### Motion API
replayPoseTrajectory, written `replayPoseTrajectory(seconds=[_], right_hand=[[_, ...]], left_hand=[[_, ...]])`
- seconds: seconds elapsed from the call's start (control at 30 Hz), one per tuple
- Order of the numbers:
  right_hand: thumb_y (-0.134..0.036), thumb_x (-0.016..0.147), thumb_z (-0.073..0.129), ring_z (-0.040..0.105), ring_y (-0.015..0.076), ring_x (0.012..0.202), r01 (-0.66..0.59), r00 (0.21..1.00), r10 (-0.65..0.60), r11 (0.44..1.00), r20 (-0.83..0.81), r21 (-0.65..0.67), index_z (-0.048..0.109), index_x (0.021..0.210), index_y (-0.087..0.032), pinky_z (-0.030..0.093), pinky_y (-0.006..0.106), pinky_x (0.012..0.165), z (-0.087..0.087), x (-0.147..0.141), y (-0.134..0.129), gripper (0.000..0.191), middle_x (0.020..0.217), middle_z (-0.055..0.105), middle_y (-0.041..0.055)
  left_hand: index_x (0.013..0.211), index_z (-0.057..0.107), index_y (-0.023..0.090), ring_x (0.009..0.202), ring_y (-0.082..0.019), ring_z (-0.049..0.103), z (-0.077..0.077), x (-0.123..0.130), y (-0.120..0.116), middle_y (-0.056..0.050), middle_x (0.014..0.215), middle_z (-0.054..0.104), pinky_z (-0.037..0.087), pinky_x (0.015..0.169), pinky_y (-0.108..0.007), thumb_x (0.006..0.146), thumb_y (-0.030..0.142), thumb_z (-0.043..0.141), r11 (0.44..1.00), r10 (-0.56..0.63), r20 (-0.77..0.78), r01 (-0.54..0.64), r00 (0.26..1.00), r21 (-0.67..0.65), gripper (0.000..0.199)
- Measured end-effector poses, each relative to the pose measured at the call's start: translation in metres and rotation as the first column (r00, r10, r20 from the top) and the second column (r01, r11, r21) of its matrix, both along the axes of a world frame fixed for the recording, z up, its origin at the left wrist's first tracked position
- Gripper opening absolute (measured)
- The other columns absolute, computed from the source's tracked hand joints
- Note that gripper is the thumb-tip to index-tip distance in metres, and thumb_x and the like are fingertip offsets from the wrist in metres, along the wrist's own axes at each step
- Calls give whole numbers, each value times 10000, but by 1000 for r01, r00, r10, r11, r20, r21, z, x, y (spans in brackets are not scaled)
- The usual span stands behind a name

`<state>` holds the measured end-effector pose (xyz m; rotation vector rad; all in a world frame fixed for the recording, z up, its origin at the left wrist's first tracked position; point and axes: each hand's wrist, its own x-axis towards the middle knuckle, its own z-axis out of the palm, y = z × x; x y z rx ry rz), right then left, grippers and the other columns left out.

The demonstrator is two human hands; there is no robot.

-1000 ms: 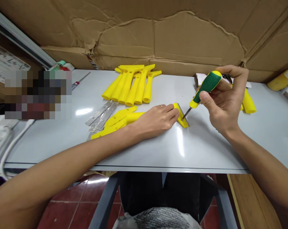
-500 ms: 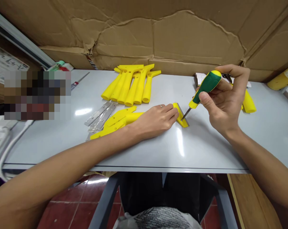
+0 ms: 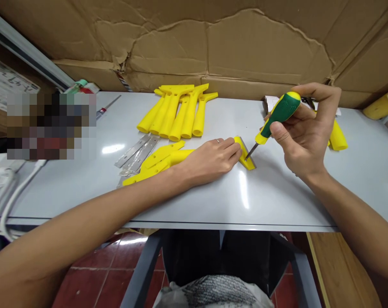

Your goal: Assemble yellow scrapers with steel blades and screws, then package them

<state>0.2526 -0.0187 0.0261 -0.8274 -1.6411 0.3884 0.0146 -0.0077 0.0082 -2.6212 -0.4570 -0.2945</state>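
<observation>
My left hand point(image 3: 211, 162) is closed on a yellow plastic scraper, whose head point(image 3: 245, 155) sticks out beyond the fingertips with a metal blade along its edge. My right hand point(image 3: 305, 132) grips a green and yellow screwdriver point(image 3: 281, 114) by its handle, tilted, its tip touching the scraper head. Several yellow handles point(image 3: 173, 111) lie side by side behind my left hand. Flat yellow pieces point(image 3: 149, 167) lie by my left forearm, beside thin metal blades point(image 3: 138, 155). The part of the scraper under my left palm is hidden.
Cardboard point(image 3: 232, 51) stands along the back of the table point(image 3: 187, 209). Another screwdriver point(image 3: 108, 105) lies at the back left, near white cables point(image 3: 17, 201). Behind my right hand is another yellow handle point(image 3: 337, 136); a yellow roll point(image 3: 378, 104) is at the far right.
The view has shifted slightly. Both hands keep nearly the same pose, and the screwdriver tip is still on the scraper head.
</observation>
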Motion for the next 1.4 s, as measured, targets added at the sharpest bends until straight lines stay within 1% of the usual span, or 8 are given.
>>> replayPoseTrajectory(seconds=[0.5, 0.67, 0.8, 0.93, 1.03, 1.17, 1.3, 1.4], right_hand=[[-684, 853, 810, 777, 301, 946, -4, 1000, 4, 1000, -17, -15, 501, 1286, -437, 700, 479, 671, 1, -1, -1, 586, 956, 690, 11], [-566, 884, 831, 780, 268, 1009, -149, 988, 149, 989, -38, -2, 539, 1276, -418, 721, 497, 783, 6, -2, 0, 511, 1094, 687, 4], [-541, 881, 843, 788, 281, 1099, -288, 957, 280, 947, -74, -139, 522, 1256, -407, 721, 528, 832, 12, 4, 5, 511, 1148, 731, 1], [-510, 809, 922, 811, 277, 1000, -342, 940, 330, 915, -90, -212, 515, 1208, -382, 722, 537, 823, 19, 11, 9, 585, 1102, 772, -4], [-451, 734, 991, 802, 249, 882, -275, 962, 270, 947, -51, -168, 529, 1178, -385, 727, 479, 766, 21, 10, 8, 644, 1010, 746, -36], [-452, 651, 1038, 743, 229, 774, -20, 998, 21, 1000, 51, -15, 557, 1195, -386, 665, 387, 597, 13, 4, 4, 729, 946, 698, -33], [-528, 735, 975, 714, 228, 709, 143, 989, -146, 985, 28, 98, 547, 1264, -380, 602, 356, 531, -2, -2, 5, 696, 856, 678, -27], [-534, 862, 869, 698, 203, 685, 115, 992, -120, 988, 42, 105, 541, 1350, -409, 588, 333, 521, -6, -4, 4, 601, 880, 692, -26]], left_hand=[[1224, 660, 49, 932, -238, 677, 0, 0, -1, -117, 1035, 706, 559, 744, -358, 1093, 83, 468, 1000, 10, 10, -10, 1000, 1, 234], [1196, 674, 61, 941, -235, 675, -1, 0, -1, -122, 1058, 718, 558, 744, -357, 1094, 88, 480, 1000, 4, 18, -4, 1000, 5, 221], [1179, 682, 77, 961, -227, 674, -2, 0, -1, -122, 1068, 728, 555, 745, -345, 1096, 79, 477, 1000, 12, 26, -12, 1000, -10, 221], [1174, 689, 73, 965, -236, 678, -4, 0, -1, -122, 1076, 734, 567, 753, -357, 1092, 79, 489, 1000, 20, 43, -20, 999, -7, 217], [1168, 690, 59, 954, -242, 681, -4, 0, -2, -121, 1053, 732, 568, 753, -359, 1082, 83, 514, 999, 30, 49, -29, 998, -13, 198], [1169, 685, 50, 968, -251, 675, -3, 0, -4, -129, 1034, 726, 551, 729, -354, 1074, 62, 503, 999, 44, 31, -44, 999, -7, 206], [1112, 685, 63, 958, -248, 663, -1, 1, -5, -118, 997, 714, 540, 709, -350, 1070, 60, 503, 999, 46, 16, -47, 999, 4, 188], [1133, 685, 67, 973, -244, 659, -1, 1, -4, -125, 1033, 723, 543, 726, -347, 1081, 76, 502, 999, 44, 17, -44, 999, 0, 190]])
